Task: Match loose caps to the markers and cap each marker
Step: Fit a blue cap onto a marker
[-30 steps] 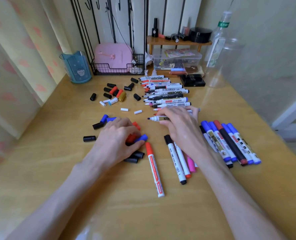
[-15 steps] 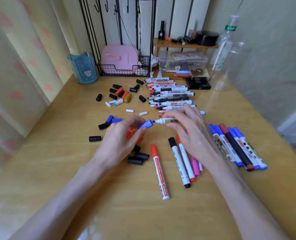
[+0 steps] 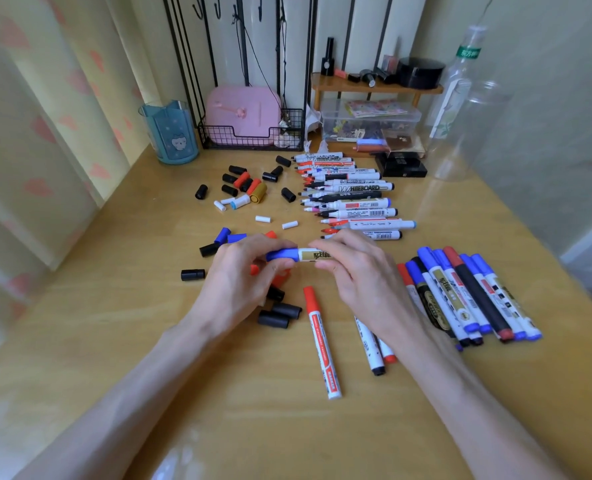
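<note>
My left hand point(image 3: 242, 278) pinches a blue cap point(image 3: 282, 254) that sits on the tip end of a white marker with a gold label point(image 3: 313, 254), whose barrel my right hand point(image 3: 360, 275) grips. Both hands hold it just above the wooden table point(image 3: 114, 341). A row of uncapped markers point(image 3: 350, 195) lies behind the hands. Capped markers point(image 3: 467, 292) lie in a fan at the right. A red-capped marker point(image 3: 320, 341) and two more capped ones point(image 3: 374, 348) lie in front. Loose black caps point(image 3: 279, 315), red and blue caps surround my left hand.
More loose caps point(image 3: 249, 187) are scattered at the back left. A blue cup point(image 3: 169, 133), a wire basket with a pink case point(image 3: 242, 119), a clear storage box point(image 3: 370, 121) under a small shelf and clear plastic bottles point(image 3: 460, 109) line the back wall.
My left hand lifted a blue cap from the pile and brought it onto the tip of the marker in my right hand. The camera view shifted slightly downward.
</note>
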